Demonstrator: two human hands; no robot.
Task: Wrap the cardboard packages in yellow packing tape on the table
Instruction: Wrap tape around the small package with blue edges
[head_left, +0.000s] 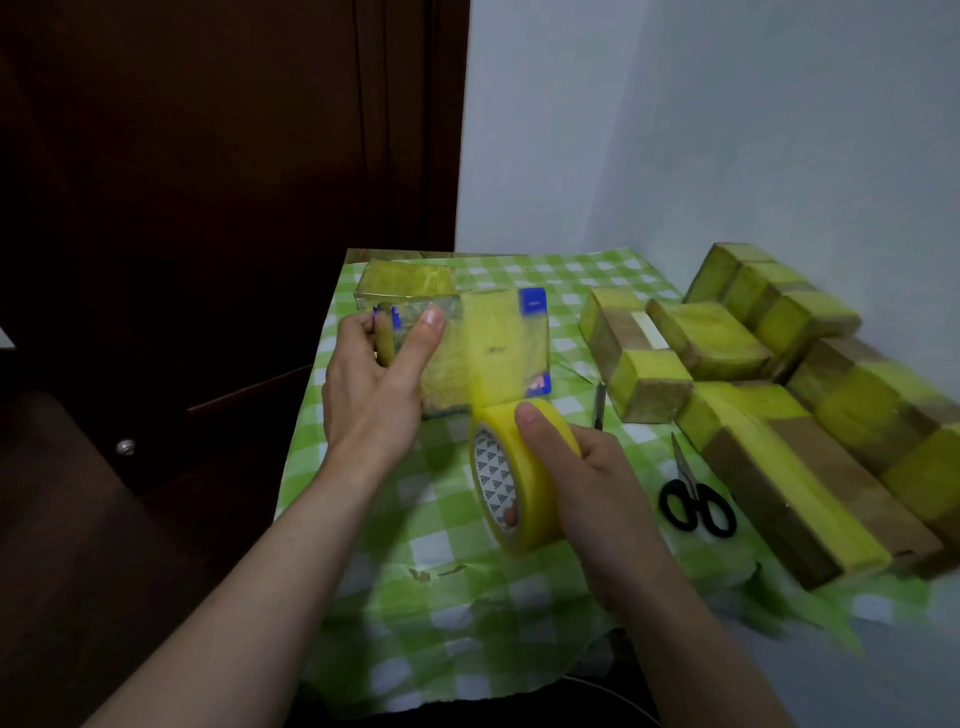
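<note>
A cardboard package (488, 348) with blue markings, partly covered in yellow tape, is held up over the table's left half. My left hand (374, 379) grips its left end, thumb on the front face and fingers round the edge. My right hand (587, 478) grips the roll of yellow packing tape (519, 483) just below the package, thumb on the roll's top. A strip of tape runs from the roll up onto the package's front face.
The table wears a green checked cloth (441, 571). Several taped packages (779, 395) are stacked along the right side by the wall. Black-handled scissors (696, 499) lie right of my right hand, and a thin knife (600, 405) lies near the packages. A dark wooden door stands at left.
</note>
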